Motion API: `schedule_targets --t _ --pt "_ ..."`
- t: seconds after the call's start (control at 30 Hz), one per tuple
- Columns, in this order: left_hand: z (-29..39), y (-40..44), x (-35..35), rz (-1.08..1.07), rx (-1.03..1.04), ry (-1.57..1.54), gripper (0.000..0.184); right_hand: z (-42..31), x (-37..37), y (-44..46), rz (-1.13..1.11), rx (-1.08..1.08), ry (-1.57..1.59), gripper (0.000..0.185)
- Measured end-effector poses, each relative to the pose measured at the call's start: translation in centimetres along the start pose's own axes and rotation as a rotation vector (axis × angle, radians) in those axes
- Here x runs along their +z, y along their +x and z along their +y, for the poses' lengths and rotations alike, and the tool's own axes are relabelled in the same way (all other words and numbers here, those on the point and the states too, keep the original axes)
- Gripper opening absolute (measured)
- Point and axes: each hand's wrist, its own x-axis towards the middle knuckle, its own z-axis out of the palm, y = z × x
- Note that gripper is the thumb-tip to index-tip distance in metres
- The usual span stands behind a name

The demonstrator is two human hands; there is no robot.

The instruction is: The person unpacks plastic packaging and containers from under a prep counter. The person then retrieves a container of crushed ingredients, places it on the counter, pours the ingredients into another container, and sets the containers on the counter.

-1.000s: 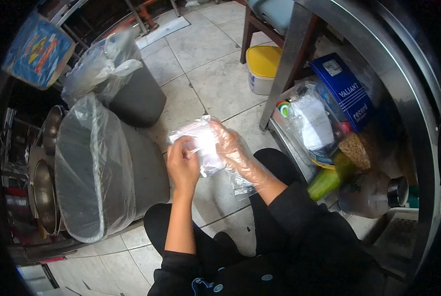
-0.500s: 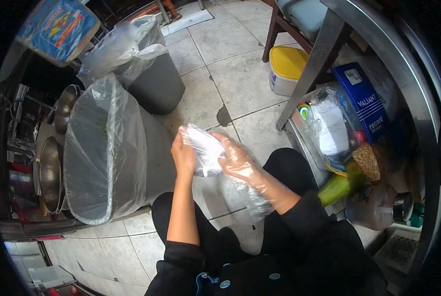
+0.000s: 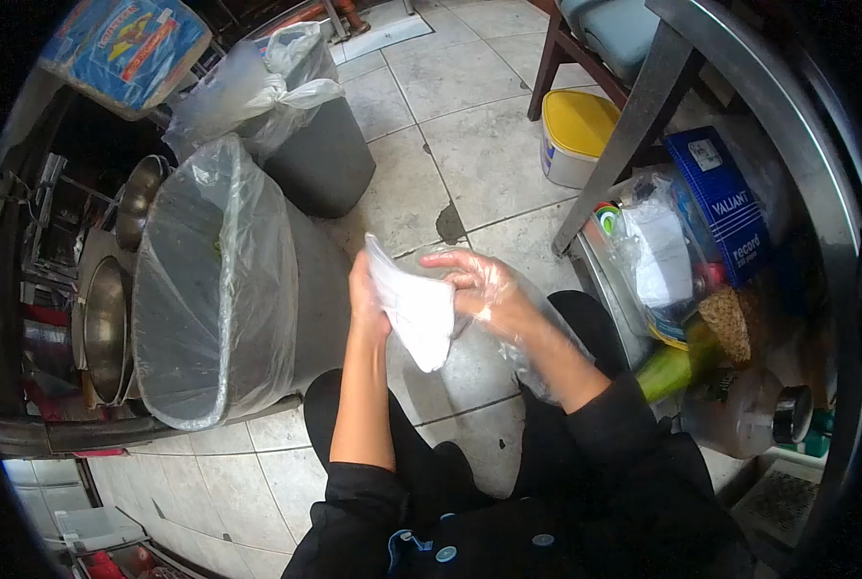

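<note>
A folded white sheet or wad (image 3: 416, 314), soft and thin-looking, stands tilted in my left hand (image 3: 366, 299). That hand is bare and closed around the wad's left side, its fingertips mostly hidden behind it. A loose clear plastic glove (image 3: 537, 352) covers my right hand (image 3: 484, 294) and runs down over the wrist. My right hand is at the wad's right edge, index finger stretched out and the other fingers partly bent apart; whether it touches the edge is hard to tell. Both hands are above my knees.
A lined grey bin (image 3: 228, 289) stands close on the left, another bin (image 3: 329, 159) behind it. Metal bowls (image 3: 108, 328) sit on the left shelf. To the right are a steel table leg (image 3: 624, 135), a yellow-lidded tub (image 3: 580, 125), a blue Valiant packet (image 3: 720, 203) and a jar (image 3: 739, 415).
My right hand has loosened from the wad and shifted slightly right, its fingers spreading. The wad now hangs more upright and unfolded in my left hand. The view has shifted a little.
</note>
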Motion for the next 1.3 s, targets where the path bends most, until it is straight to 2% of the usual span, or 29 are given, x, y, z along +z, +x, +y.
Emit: schedule_targets --t 0.03,0.07,0.1,0.13,0.17,0.23,0.3,0.33,0.4,0.43,0.5,0.53,0.57,0.63,0.67,0.7,0.73,0.77,0.83,0.87,0.9,0.93,0.97,1.0,1.03,1.1,1.13,1.2,1.3 --pt "0.3 -0.2 0.3 0.001 0.044 0.051 0.038 -0.3 0.5 -0.3 -0.006 0.0 -0.003 0.046" --pt "1.0 -0.3 0.1 0.026 0.069 0.229 0.041 -0.3 0.9 -0.5 0.094 -0.16 -0.271 0.046" --pt "1.5 -0.4 0.1 0.033 0.07 0.228 0.041 -0.2 1.3 -0.5 0.194 -0.32 -0.537 0.047" --pt "2.2 -0.6 0.3 0.103 0.095 0.216 0.043 0.6 0.9 -0.2 0.255 -0.409 -0.59 0.047" --pt "2.8 -1.0 0.6 0.172 0.121 0.204 0.045 1.1 0.5 0.0 0.252 -0.407 -0.587 0.047" --pt "3.6 -1.7 1.0 0.21 0.15 0.286 0.046 1.4 -0.1 0.3 0.386 -0.299 -0.185 0.05" --pt "4.0 -2.1 1.4 0.273 0.21 0.449 0.05 0.9 -0.2 0.4 0.381 -0.268 -0.092 0.045" --pt "4.1 -2.3 1.2 0.271 0.243 0.657 0.052 0.7 0.0 0.4 0.385 -0.343 -0.318 0.045" --pt "3.3 -2.6 1.6 0.278 0.298 0.782 0.05 0.8 0.6 0.5 0.303 -0.485 -0.744 0.055" --pt "3.1 -3.1 2.2 0.283 0.354 0.913 0.049 1.4 0.9 0.6 0.304 -0.482 -0.742 0.055" --pt "2.5 -3.6 2.8 0.272 0.422 0.934 0.046 3.1 1.3 0.8 0.246 -0.518 -1.091 0.06" --pt "2.7 -4.0 3.1 0.221 0.46 1.031 0.045 3.3 1.1 1.1 0.301 -0.562 -1.01 0.051" --pt "2.9 -4.5 3.6 0.17 0.499 1.122 0.044 3.3 0.8 1.1 0.301 -0.561 -1.012 0.051" --pt "3.3 -5.4 4.1 0.131 0.477 1.109 0.042 3.1 0.3 1.0 0.277 -0.394 -1.119 0.035" --pt "3.3 -5.5 4.2 0.104 0.492 1.184 0.041 3.4 0.1 1.0 0.279 -0.393 -1.119 0.035" --pt "3.3 -5.5 4.2 0.078 0.506 1.259 0.041 4.0 0.0 1.1 0.315 -0.435 -1.111 0.025" --pt "3.4 -5.5 4.1 0.08 0.504 1.259 0.041 4.1 0.0 1.1 0.349 -0.477 -1.101 0.017" --pt "3.5 -5.5 3.9 0.015 0.472 1.203 0.043 4.0 -0.4 1.2 0.346 -0.477 -1.1 0.017" --pt "3.6 -5.4 3.3 -0.049 0.439 1.149 0.047 3.2 -1.4 1.6 0.378 -0.316 -0.78 0.006" --pt "3.5 -5.1 2.8 -0.209 0.354 0.91 0.048 4.2 -1.7 2.4 0.368 -0.321 -0.329 0.011" --pt "3.4 -5.0 2.6 -0.36 0.269 0.665 0.051 4.3 -2.3 2.1 0.367 -0.321 -0.33 0.011" --pt "3.4 -5.1 2.7 -0.359 0.269 0.663 0.051 2.9 -2.3 1.6 0.258 -0.08 -0.056 0.013" --pt "3.3 -5.4 3.0 -0.409 0.316 0.461 0.049 2.2 -2.4 1.3 0.143 0.162 0.218 0.017" --pt "3.1 -5.6 3.3 -0.454 0.36 0.259 0.048 2.3 -2.1 1.3 0.116 0.26 0.271 0.019" --pt "2.5 -5.4 3.6 -0.45 0.359 0.26 0.048 1.5 -1.0 1.2 0.114 0.263 0.273 0.019" --pt "0.9 -4.8 4.4 -0.052 0.264 0.094 0.044 -0.6 2.5 0.3 0.232 0.345 0.533 0.017" --pt "0.3 -4.8 4.6 -0.023 0.223 0.161 0.042 0.8 3.3 0.1 0.274 0.164 0.51 0.018" --pt "-2.6 -3.9 3.3 -0.193 0.024 -0.107 0.04 3.9 2.0 0.0 0.388 0.174 0.471 0.019" --pt "-5.2 -3.9 1.7 -0.289 -0.229 -0.15 0.04 2.6 2.1 0.1 0.469 0.162 0.472 0.023"
